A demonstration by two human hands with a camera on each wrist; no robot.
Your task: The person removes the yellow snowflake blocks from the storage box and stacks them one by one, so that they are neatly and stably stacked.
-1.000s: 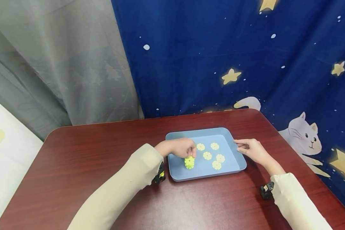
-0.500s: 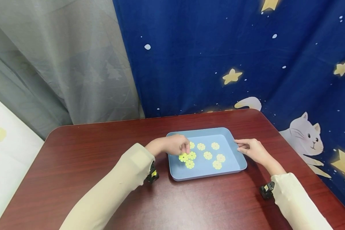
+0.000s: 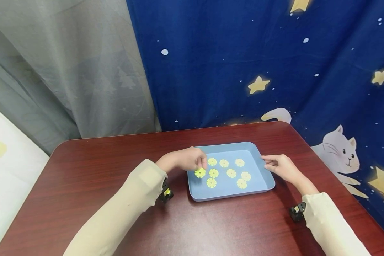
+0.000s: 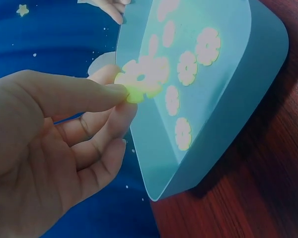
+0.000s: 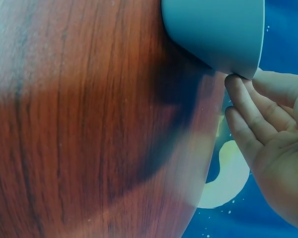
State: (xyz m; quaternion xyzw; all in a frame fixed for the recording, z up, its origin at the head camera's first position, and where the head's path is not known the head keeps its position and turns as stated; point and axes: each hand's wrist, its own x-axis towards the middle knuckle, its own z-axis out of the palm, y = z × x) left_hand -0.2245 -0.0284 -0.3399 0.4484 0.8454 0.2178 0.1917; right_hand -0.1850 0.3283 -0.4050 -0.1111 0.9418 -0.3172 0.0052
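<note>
matt plastic tray (image 3: 225,188) – glossy wood-grain table (image 3: 102,160)

Cream sleeves (image 3: 121,206), 2 black wrist cameras (image 3: 296,212)

The tray (image 3: 226,187) can be entered from above between the hands (image 3: 189,159) (image 3: 283,169); raised walls (image 3: 263,173) block low sideways approaches

The tray (image 3: 225,190) lies on the table (image 3: 131,153) before me, flower discs (image 3: 229,173) inside it, my left hand (image 3: 188,159) above its left end, my right hand (image 3: 283,168) at its right wall; curtains (image 3: 208,71) hang behind.
</note>
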